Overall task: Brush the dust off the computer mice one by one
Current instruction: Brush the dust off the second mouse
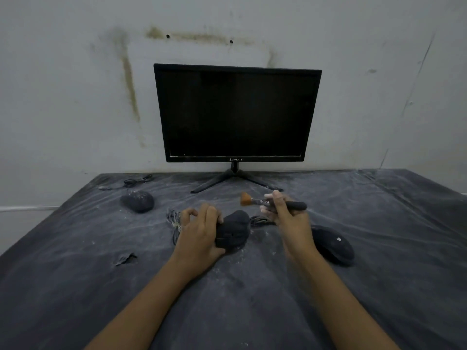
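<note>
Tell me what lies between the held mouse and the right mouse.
In the head view: a coiled cable and the right hand gripping the brush, between held mouse and right mouse.

head-worn view, looking forward and down, close over table, facing wall

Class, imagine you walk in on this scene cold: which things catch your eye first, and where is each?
The big dark monitor stands at the back against the stained wall. In front of it, the left hand grips a dusty black mouse while the right hand holds an orange-bristled brush near it.
</note>
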